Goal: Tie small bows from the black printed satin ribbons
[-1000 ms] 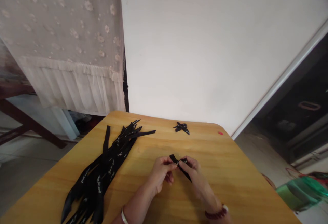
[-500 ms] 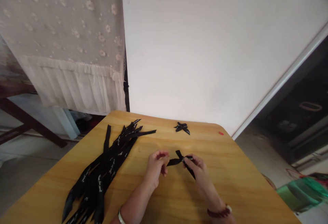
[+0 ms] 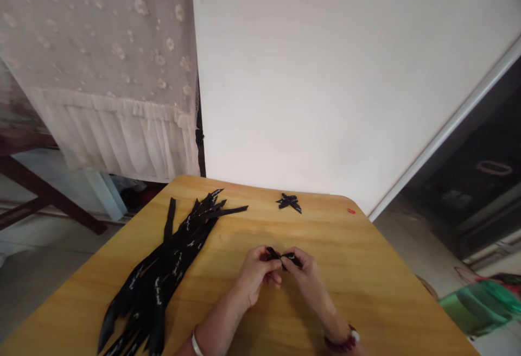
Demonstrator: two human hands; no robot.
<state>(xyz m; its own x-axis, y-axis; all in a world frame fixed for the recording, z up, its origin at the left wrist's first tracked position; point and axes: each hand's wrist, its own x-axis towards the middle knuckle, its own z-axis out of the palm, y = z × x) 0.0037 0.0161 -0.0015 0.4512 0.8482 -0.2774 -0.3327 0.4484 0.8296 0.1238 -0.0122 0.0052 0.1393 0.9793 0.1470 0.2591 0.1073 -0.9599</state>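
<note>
We have one white wall (image 3: 325, 74); one floral curtain (image 3: 106, 46), left; one wood table (image 3: 366, 285), corners rounded; one pale floor (image 3: 44, 269); one dark frame (image 3: 25, 178), far left.

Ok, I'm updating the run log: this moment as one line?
left hand: pinching black ribbon | right hand: pinching it too | ribbon pile: left on table | bow: near far edge
</note>
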